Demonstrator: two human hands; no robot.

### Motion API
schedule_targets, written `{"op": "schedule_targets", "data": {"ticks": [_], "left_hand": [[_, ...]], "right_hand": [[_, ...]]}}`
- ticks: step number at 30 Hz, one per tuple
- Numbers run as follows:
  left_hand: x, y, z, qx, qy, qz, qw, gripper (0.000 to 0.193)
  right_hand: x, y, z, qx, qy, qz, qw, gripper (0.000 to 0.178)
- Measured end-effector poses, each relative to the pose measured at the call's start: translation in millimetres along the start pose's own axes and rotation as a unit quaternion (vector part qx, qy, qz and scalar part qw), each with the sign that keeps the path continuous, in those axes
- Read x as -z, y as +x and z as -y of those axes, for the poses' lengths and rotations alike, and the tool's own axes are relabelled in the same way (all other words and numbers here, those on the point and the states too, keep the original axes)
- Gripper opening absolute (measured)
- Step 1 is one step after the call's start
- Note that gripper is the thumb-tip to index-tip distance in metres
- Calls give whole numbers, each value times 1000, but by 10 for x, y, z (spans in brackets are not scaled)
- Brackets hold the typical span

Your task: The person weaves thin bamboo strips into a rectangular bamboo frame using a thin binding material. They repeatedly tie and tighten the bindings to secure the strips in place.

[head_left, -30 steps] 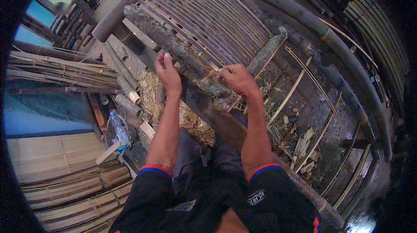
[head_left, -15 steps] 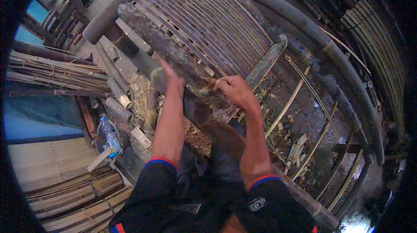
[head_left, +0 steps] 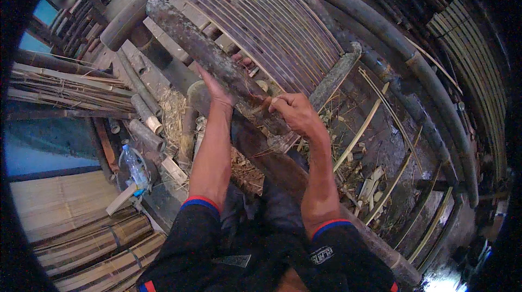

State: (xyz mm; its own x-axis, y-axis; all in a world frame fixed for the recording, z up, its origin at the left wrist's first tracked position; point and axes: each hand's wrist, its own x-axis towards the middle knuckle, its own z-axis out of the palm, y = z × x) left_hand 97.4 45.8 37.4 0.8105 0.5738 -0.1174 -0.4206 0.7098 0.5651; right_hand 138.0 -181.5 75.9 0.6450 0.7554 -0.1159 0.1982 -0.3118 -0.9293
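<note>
A thick mottled bamboo pole [head_left: 187, 39] slants across in front of me, along the near side of a bamboo slat panel [head_left: 261, 25]. My left hand [head_left: 217, 92] presses its palm to the pole's near side and holds it, with one finger stretched up; the other fingers are largely hidden. At the pole's nearer end, my right hand [head_left: 296, 113] is closed in a pinch with the knuckles up. Thin brown fibres show beside its fingertips, but what lies in the pinch is too small to tell. Reddish rounded shapes like toes or fingertips [head_left: 246, 62] show in the gap beyond the pole.
A long bamboo rail [head_left: 364, 17] curves around the right. Cut bamboo pieces [head_left: 145, 135] and wood shavings [head_left: 173, 110] lie on the left, near a plastic bottle [head_left: 133, 164]. Stacked strips [head_left: 70, 88] and a woven bamboo surface [head_left: 65, 199] stand farther left. Loose slats [head_left: 364, 126] lie right.
The pole has shifted away from the slat panel, so a wider gap shows between them. My left hand has stayed against it; my right hand has moved only slightly.
</note>
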Motion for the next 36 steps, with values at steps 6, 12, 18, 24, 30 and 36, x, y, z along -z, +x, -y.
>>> {"op": "schedule_targets", "data": {"ticks": [6, 12, 18, 24, 30, 36], "left_hand": [[153, 108, -12, 27, -58, 64, 996, 108], [154, -40, 31, -6, 31, 2, 1000, 95], [-181, -430, 188, -82, 80, -128, 985, 70], [-54, -399, 251, -39, 85, -86, 992, 70], [-327, -453, 245, -120, 152, -233, 953, 81], [-335, -467, 238, -88, 154, -248, 952, 97]], "right_hand": [[-18, 0, 9, -34, 50, 5, 998, 29], [-2, -59, 194, -67, 84, 7, 994, 27], [-84, -2, 170, 174, 178, -118, 961, 27], [-191, -75, 396, 324, 302, -162, 882, 26], [-490, -55, 554, 262, 416, -109, 864, 26], [-406, -617, 556, 175, 289, -142, 930, 27]]}}
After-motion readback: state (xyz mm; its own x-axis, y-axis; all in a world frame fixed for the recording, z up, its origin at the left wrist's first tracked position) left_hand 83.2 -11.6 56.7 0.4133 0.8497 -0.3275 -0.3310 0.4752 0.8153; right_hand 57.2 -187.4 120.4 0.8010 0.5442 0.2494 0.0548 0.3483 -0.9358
